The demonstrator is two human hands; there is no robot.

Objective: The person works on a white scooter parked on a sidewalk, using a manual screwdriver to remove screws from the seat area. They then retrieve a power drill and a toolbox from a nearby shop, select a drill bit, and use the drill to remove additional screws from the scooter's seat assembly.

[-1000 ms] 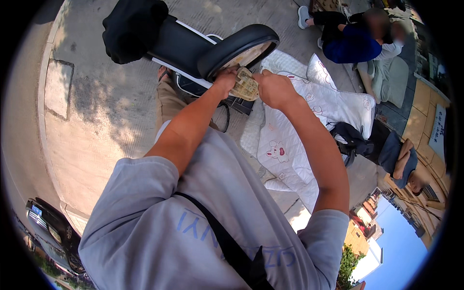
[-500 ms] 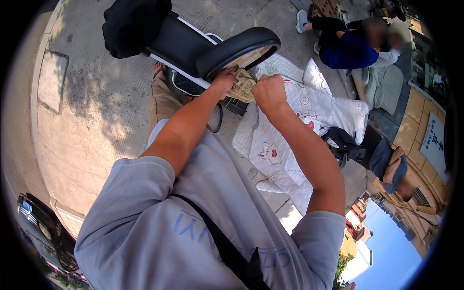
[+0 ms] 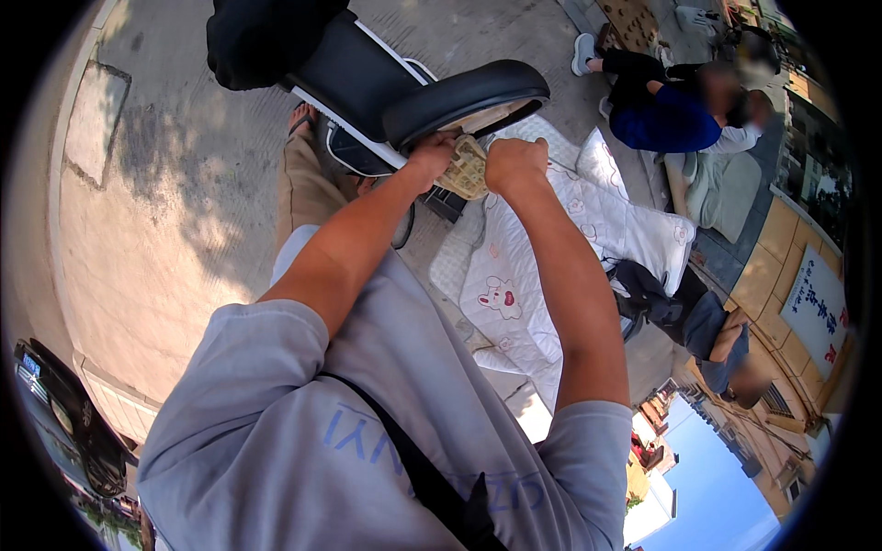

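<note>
A yellowish panel (image 3: 467,171) with a grid-like surface sits between my hands, under the raised black seat (image 3: 473,89) of a scooter. My left hand (image 3: 435,155) is closed at the panel's left edge, close below the seat rim. On the panel's other side my right hand (image 3: 516,166) is curled into a fist, its thumb side up. Whatever the right fingers grip is hidden behind the knuckles. The seat's pale underside shows above both hands.
A white quilted cover (image 3: 551,234) with rabbit prints spreads right of the scooter. A black bag-like bundle (image 3: 643,289) lies at its edge. One person in blue (image 3: 675,115) sits at upper right; another (image 3: 721,331) is at far right. A dark car (image 3: 73,418) stands at lower left.
The whole view has shifted slightly, with the scooter now a little further right. Both hands stay at the panel; the right fist has turned slightly and its thumb stands out more.
</note>
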